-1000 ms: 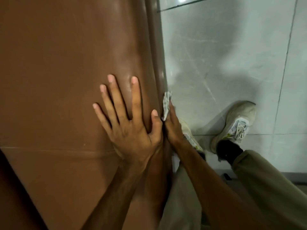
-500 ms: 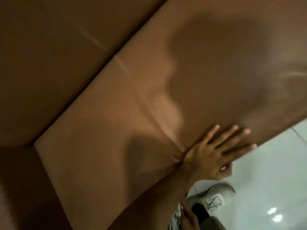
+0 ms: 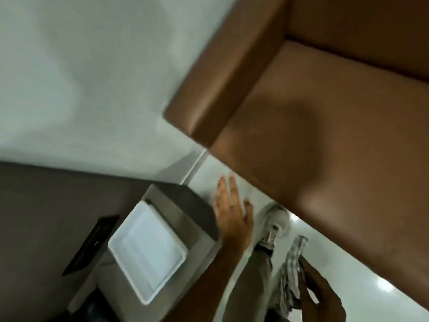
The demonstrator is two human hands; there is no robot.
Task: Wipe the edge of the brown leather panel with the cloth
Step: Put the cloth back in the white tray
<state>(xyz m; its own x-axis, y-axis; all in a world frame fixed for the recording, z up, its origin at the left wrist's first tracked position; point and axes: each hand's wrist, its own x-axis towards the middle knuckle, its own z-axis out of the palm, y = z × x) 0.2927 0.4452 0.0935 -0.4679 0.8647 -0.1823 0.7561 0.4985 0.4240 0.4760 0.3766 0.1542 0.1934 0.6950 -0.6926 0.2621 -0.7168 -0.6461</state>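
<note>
The brown leather panel [image 3: 325, 126] fills the upper right of the tilted, blurred view, its long edge running diagonally down to the right. My left hand [image 3: 232, 212] hangs in the air with fingers spread, off the leather, over the pale floor. My right hand [image 3: 318, 296] is at the bottom right, below the panel's edge and apart from it, gripping a crumpled grey-white patterned cloth [image 3: 293, 266].
A grey cabinet [image 3: 185, 205] stands at the lower left with a white tray [image 3: 148, 252] on top. A dark flat panel [image 3: 92, 245] is mounted on the grey wall beside it. My shoe [image 3: 276, 219] and trouser leg rest on the glossy pale floor [image 3: 348, 282].
My left hand has lifted off the leather panel and now hovers free. The right hand with the cloth has come away from the edge. The view swung sharply left.
</note>
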